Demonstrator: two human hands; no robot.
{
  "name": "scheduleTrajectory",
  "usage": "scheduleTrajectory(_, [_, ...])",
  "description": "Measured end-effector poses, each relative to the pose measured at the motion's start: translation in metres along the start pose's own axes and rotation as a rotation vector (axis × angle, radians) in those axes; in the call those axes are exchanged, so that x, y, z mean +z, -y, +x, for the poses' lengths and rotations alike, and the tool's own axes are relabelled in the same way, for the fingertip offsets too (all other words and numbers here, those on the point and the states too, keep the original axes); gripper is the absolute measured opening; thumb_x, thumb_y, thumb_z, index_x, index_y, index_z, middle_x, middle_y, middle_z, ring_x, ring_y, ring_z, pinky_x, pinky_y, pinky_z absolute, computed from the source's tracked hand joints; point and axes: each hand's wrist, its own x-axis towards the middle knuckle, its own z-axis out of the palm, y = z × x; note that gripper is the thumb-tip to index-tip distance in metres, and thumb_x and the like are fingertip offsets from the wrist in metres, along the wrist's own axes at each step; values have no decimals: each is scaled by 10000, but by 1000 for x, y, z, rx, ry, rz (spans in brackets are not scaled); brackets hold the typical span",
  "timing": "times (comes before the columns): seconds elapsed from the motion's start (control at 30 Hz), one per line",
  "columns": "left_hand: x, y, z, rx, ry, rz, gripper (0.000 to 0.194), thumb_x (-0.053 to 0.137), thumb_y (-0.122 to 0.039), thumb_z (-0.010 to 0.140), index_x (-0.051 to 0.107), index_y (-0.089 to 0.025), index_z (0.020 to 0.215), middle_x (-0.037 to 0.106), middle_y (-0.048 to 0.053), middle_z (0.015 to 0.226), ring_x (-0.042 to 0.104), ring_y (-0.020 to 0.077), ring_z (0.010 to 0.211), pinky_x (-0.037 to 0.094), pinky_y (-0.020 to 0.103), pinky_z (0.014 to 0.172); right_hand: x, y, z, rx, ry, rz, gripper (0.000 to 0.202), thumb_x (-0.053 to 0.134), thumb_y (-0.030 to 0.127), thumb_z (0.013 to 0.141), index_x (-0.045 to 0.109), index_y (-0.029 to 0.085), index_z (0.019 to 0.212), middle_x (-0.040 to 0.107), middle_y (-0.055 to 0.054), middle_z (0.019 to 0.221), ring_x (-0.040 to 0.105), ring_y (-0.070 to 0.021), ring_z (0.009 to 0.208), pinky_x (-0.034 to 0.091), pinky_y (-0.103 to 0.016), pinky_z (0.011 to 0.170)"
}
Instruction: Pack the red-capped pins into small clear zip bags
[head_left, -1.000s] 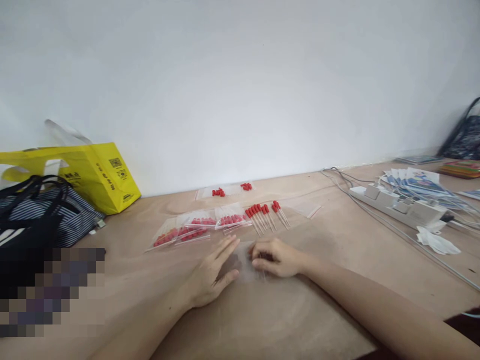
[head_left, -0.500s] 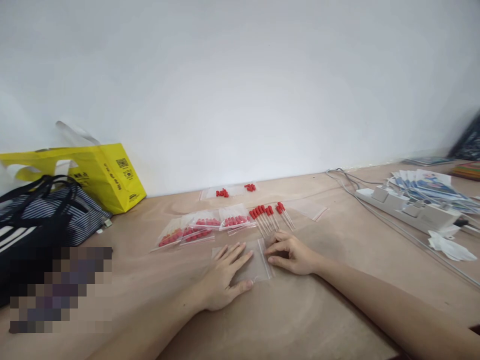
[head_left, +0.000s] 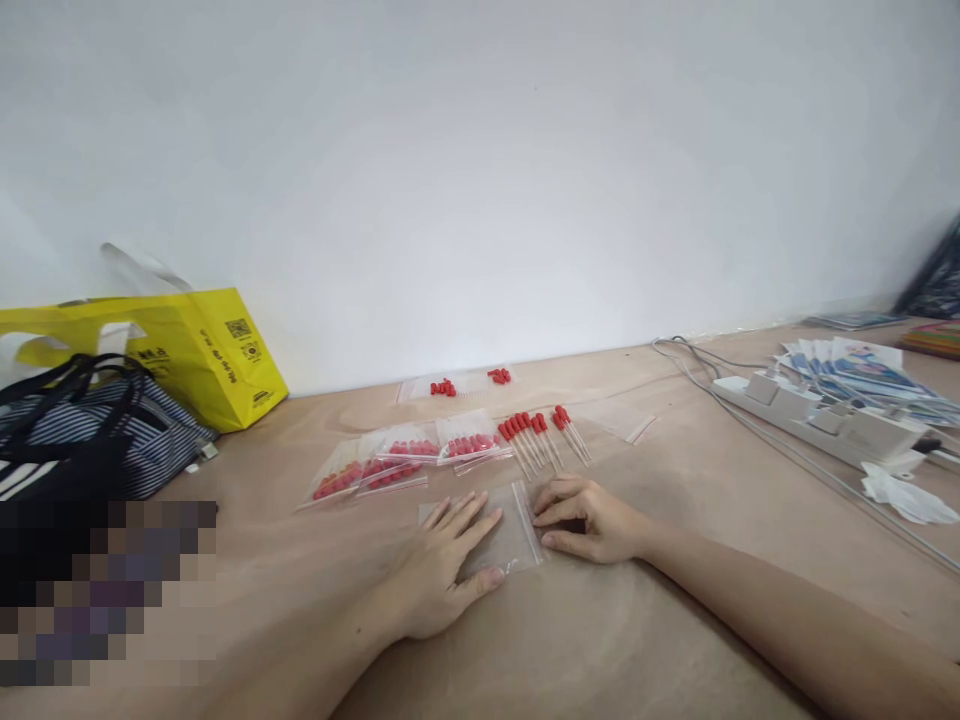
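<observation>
A clear zip-lock bag [head_left: 504, 545] lies flat on the table in front of me, its seal edge toward the right. My left hand [head_left: 442, 575] rests flat on the bag with fingers spread. At the seal edge, my right hand [head_left: 589, 518] is curled, thumb and fingertips pinched at the bag's rim; the exact contact is small. Just beyond my hands lie several red-capped thin sticks [head_left: 534, 432] in a loose row, and a pair or so of similar red-capped sticks [head_left: 571, 430] beside them. To their left are filled clear bags [head_left: 401, 450] holding red-capped pieces.
Loose red caps [head_left: 444, 387] lie on a clear bag near the wall. Another flat clear bag [head_left: 619, 418] sits right of the sticks. A power strip [head_left: 817, 420] with cables and leaflets [head_left: 855, 365] occupies the right. At left stand a yellow bag [head_left: 225, 350] and a striped bag [head_left: 169, 435].
My view has shifted slightly. Both hands keep nearly the same places on the bag, the left flat and the right at its seal edge.
</observation>
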Motion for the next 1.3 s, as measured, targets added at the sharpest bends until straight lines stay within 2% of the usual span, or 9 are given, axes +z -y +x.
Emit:
scheduleTrajectory(0.17, [1, 1, -1, 21, -3, 17, 564, 299, -550, 853, 218, -273, 1337, 164, 54, 1420, 133, 211, 1298, 125, 476, 1041, 0, 2, 1, -59, 42, 51, 267, 561, 340, 751, 645, 156, 925, 629, -93, 926, 536, -182, 922, 405, -343, 824])
scheduleTrajectory(0.3, [1, 1, -1, 17, -5, 19, 563, 308, -545, 853, 213, -275, 1338, 162, 50, 1421, 135, 211, 1298, 137, 474, 1039, -1, 3, 2, -60, 107, 65, 391, 574, 395, 728, 604, 162, 1040, 616, -110, 1019, 490, -220, 1055, 368, -384, 893])
scheduleTrajectory(0.53, [0, -1, 0, 4, -23, -17, 617, 340, -541, 843, 189, -225, 1350, 178, 56, 1417, 151, 227, 1293, 139, 471, 1045, -4, 2, 3, 40, 231, 7, 767, 608, 489, 657, 345, 154, 1295, 351, -151, 1331, 317, -258, 1225, 238, -431, 997])
scheduleTrajectory(0.6, [0, -2, -1, -6, -27, -29, 625, 349, -537, 841, 204, -200, 1348, 186, 67, 1414, 157, 233, 1291, 138, 466, 1048, -5, 0, 3, 75, 221, 35, 733, 609, 488, 658, 383, 161, 1274, 339, -147, 1339, 327, -253, 1220, 247, -421, 990])
scheduleTrajectory(0.77, [1, -1, -1, -8, -49, -45, 627, 362, -524, 841, 197, -196, 1349, 187, 74, 1415, 163, 236, 1289, 153, 456, 1048, -5, -1, 8, 7, 282, 91, 540, 594, 466, 689, 523, 209, 1159, 517, -96, 1201, 431, -205, 1140, 219, -382, 997])
scheduleTrajectory(0.97, [2, 0, -1, -19, -88, -74, 628, 404, -484, 836, 182, -203, 1351, 221, 75, 1408, 196, 248, 1280, 180, 466, 1039, -3, 8, 16, -47, 403, 10, 579, 583, 471, 699, 419, 302, 1227, 285, -79, 1378, 321, -213, 1227, 73, -445, 1018])
scheduleTrajectory(1.1, [-2, 5, -3, -32, -122, -93, 608, 439, -418, 834, 185, -213, 1347, 322, 79, 1367, 293, 242, 1242, 212, 474, 1023, -4, 10, 16, -13, 404, 8, 537, 599, 459, 691, 443, 344, 1192, 146, -65, 1421, 264, -238, 1255, 33, -484, 1003])
scheduleTrajectory(1.2, [-5, 13, -4, -1, -160, -74, 586, 461, -423, 826, 231, -236, 1332, 383, 68, 1333, 321, 245, 1227, 186, 484, 1029, -5, 9, 16, 13, 390, 39, 481, 608, 437, 691, 497, 334, 1147, 117, -66, 1424, 262, -239, 1256, 34, -481, 1002])
scheduleTrajectory(1.3, [-5, 16, -3, 55, -198, -28, 640, 498, -477, 792, 257, -221, 1326, 330, 76, 1363, 266, 258, 1254, 126, 495, 1042, -5, 9, 17, 10, 383, 60, 459, 626, 422, 678, 528, 328, 1116, 169, -72, 1414, 289, -234, 1244, 23, -484, 1000])
